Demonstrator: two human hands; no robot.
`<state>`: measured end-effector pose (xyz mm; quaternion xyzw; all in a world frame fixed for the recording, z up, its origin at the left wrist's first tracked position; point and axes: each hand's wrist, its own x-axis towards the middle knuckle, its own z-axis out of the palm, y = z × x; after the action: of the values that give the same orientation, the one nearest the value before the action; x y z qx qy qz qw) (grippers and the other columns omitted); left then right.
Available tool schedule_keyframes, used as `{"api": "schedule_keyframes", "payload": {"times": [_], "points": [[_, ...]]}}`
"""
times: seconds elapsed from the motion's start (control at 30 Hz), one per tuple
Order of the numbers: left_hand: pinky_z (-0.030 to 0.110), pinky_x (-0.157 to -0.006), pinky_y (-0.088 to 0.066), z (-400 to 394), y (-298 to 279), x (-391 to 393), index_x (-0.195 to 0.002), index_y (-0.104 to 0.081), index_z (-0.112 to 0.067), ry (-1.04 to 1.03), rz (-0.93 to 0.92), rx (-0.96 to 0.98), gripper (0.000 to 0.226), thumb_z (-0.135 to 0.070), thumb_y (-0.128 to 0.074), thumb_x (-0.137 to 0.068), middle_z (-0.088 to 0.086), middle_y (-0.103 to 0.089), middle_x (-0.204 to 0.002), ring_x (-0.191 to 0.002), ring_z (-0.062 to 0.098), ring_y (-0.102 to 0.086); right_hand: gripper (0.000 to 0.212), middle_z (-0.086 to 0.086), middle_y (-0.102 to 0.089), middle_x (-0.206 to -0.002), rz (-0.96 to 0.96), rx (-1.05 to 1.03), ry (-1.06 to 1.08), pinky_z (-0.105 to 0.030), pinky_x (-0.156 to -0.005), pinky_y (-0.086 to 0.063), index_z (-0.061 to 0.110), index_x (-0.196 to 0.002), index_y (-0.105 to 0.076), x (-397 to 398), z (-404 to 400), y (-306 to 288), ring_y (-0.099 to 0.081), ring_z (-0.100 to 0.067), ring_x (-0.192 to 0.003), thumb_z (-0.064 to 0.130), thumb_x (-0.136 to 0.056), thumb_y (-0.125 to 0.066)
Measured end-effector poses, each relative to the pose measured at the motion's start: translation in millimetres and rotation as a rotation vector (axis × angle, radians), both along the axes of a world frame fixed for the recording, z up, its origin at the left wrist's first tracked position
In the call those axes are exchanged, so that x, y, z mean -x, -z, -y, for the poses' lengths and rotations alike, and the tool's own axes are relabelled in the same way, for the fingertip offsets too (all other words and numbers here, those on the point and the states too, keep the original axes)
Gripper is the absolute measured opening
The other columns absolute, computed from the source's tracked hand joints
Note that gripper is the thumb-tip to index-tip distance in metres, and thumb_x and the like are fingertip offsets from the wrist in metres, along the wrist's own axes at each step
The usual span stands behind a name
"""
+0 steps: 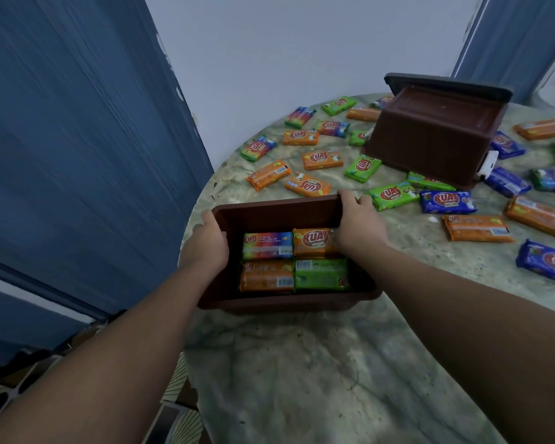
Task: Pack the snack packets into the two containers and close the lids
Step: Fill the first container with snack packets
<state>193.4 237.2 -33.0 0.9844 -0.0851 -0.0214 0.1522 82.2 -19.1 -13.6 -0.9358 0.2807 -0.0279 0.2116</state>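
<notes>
A brown open container (289, 216) sits near the bench (318, 363) edge at about 9 o'clock of the round marbled top, and both hands grip it. The left hand (207, 241) curls over the container's left wall, thumb inside the rim and fingers wrapped down the outside. The right hand (358, 224) holds the far right corner, fingers hooked over the rim at 1 o'clock of the box, with the heel of the hand above the packets inside.

Four snack packets lie flat in the container's bottom in two rows: a rainbow packet (267, 245) at 10 o'clock, an orange packet (314, 241) at 2 o'clock, a second orange packet (266, 276) at 8 o'clock and a green packet (321, 274) at 4 o'clock, all touching side by side.

The second container (430, 139), also brown, stands toward 1 o'clock on the bench, well apart from the first, with its dark lid (446, 83) tipped up at the back and a white latch (489, 161) at its right side.

Loose packets are scattered around it across the far half of the bench: orange, green, blue and rainbow ones. A blue packet (447, 202) and a green loose packet (393, 195) lie just beyond the right hand, at 2 o'clock of the held box.
</notes>
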Motion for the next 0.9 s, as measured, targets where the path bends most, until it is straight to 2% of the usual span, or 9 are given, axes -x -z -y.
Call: {"api": "schedule_keyframes", "payload": {"times": [0.07,0.2,0.33,0.47,0.67,0.73,0.8,0.9], "points": [[0.048,-0.075,-0.049,2.2,0.8,-5.7,-0.13,-0.033,-0.012,-0.003,0.008,-0.008,0.033,-0.028,-0.045,-0.104,0.018,-0.059,-0.114,-0.1,0.038,-0.061,0.073,-0.012,-0.044,-0.128,0.002,0.014,0.005,-0.043,-0.076,-0.055,0.03,-0.149,-0.03,-5.6,0.6,0.2,-0.06,-0.038,-0.102,0.013,-0.088,-0.064],[0.046,-0.072,-0.044,6.6,2.4,-19.6,-0.131,-0.034,-0.011,-0.007,0.022,-0.008,0.034,-0.025,-0.047,-0.103,0.02,-0.059,-0.117,-0.103,0.041,-0.061,0.072,-0.013,-0.043,-0.129,0.007,0.002,0.008,-0.049,-0.086,-0.055,0.03,-0.147,-0.032,-17.5,2.4,0.7,-0.06,-0.04,-0.105,0.014,-0.086,-0.067],[0.044,-0.07,-0.041,8.3,5.0,-34.6,-0.135,-0.032,-0.01,-0.003,0.023,-0.012,0.039,-0.025,-0.047,-0.103,0.021,-0.059,-0.119,-0.104,0.041,-0.061,0.073,-0.014,-0.043,-0.131,0.005,0.012,0.016,-0.049,-0.089,-0.054,0.03,-0.148,-0.031,-28.7,4.2,1.1,-0.058,-0.041,-0.109,0.016,-0.087,-0.069],[0.046,-0.071,-0.046,9.4,6.7,-45.3,-0.133,-0.032,-0.012,0.004,0.03,0.005,0.036,-0.026,-0.047,-0.103,0.02,-0.06,-0.118,-0.103,0.041,-0.061,0.076,-0.013,-0.043,-0.133,0.009,0.004,0.029,-0.05,-0.088,-0.055,0.031,-0.149,-0.03,-37.0,4.7,1.7,-0.058,-0.041,-0.109,0.016,-0.086,-0.07],[0.05,-0.08,-0.051,10.4,6.0,-49.3,-0.134,-0.034,-0.011,0.028,0.032,0.032,0.039,-0.026,-0.048,-0.101,0.019,-0.054,-0.125,-0.108,0.038,-0.058,0.076,-0.014,-0.041,-0.138,-0.001,-0.005,0.06,-0.049,-0.088,-0.055,0.032,-0.151,-0.028,-39.5,1.7,-0.2,-0.056,-0.039,-0.112,0.014,-0.088,-0.066],[0.047,-0.087,-0.049,11.4,1.5,-44.0,-0.137,-0.036,-0.01,0.038,0.083,-0.014,0.045,-0.028,-0.051,-0.098,0.019,-0.045,-0.131,-0.115,0.036,-0.048,0.075,-0.015,-0.038,-0.142,-0.013,-0.007,0.066,-0.049,-0.091,-0.051,0.033,-0.152,-0.026,-38.1,1.2,-1.1,-0.051,-0.039,-0.119,0.02,-0.089,-0.065],[0.044,-0.091,-0.044,12.7,-5.4,-38.3,-0.14,-0.038,-0.009,0.067,0.209,-0.048,0.056,-0.033,-0.055,-0.092,0.017,-0.039,-0.133,-0.117,0.034,-0.042,0.069,-0.016,-0.034,-0.146,-0.019,-0.012,0.076,-0.051,-0.1,-0.044,0.032,-0.153,-0.024,-37.2,-1.3,-3.1,-0.04,-0.04,-0.13,0.027,-0.092,-0.056],[0.048,-0.094,-0.041,25.1,-18.1,-37.7,-0.134,-0.045,-0.007,0.132,0.412,0.06,0.056,-0.036,-0.055,-0.086,0.019,-0.043,-0.129,-0.114,0.036,-0.042,0.06,-0.016,-0.032,-0.147,-0.007,-0.018,0.126,-0.054,-0.108,-0.034,0.03,-0.151,-0.03,-36.2,-5.3,-7.8,-0.03,-0.039,-0.135,0.037,-0.094,-0.045]]}}
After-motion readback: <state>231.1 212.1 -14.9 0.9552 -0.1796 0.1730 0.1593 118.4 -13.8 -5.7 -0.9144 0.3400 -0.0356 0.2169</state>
